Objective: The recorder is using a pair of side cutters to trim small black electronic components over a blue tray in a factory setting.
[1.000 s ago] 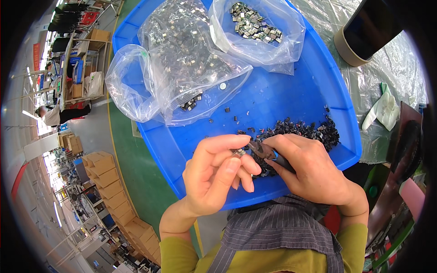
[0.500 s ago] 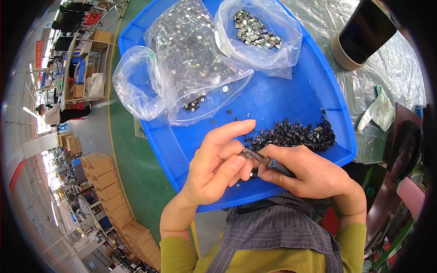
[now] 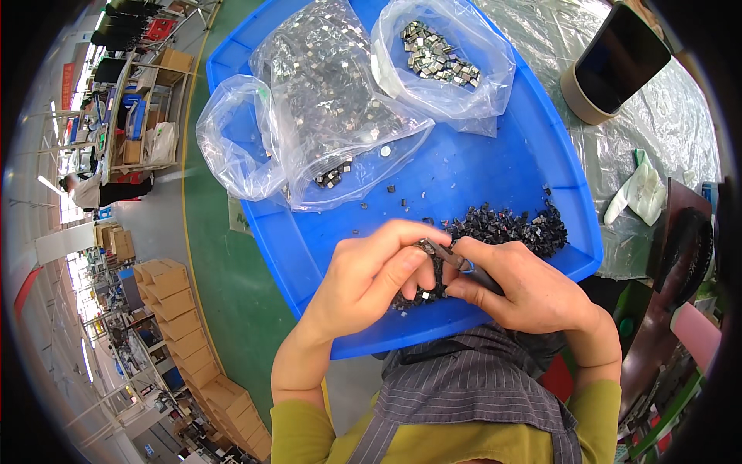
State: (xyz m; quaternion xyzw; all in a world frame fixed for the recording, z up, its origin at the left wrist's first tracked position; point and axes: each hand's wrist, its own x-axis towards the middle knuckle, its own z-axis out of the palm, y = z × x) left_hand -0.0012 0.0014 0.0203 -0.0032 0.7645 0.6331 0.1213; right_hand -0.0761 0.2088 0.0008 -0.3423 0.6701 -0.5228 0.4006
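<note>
Over the tray point(image 3: 495, 166): right hand point(image 3: 525, 290) gripping tweezers point(image 3: 456, 259), left hand point(image 3: 371, 274) pinching a small part point(image 3: 423, 246) at their tip.

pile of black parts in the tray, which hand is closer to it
Right. The right hand lies just below the pile of black parts, nearly touching it; the left hand sits farther off, to its left.

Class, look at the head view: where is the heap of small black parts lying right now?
The heap of small black parts lies in the near right corner of the blue tray, just beyond the right hand and short of the tray's right rim.
</note>
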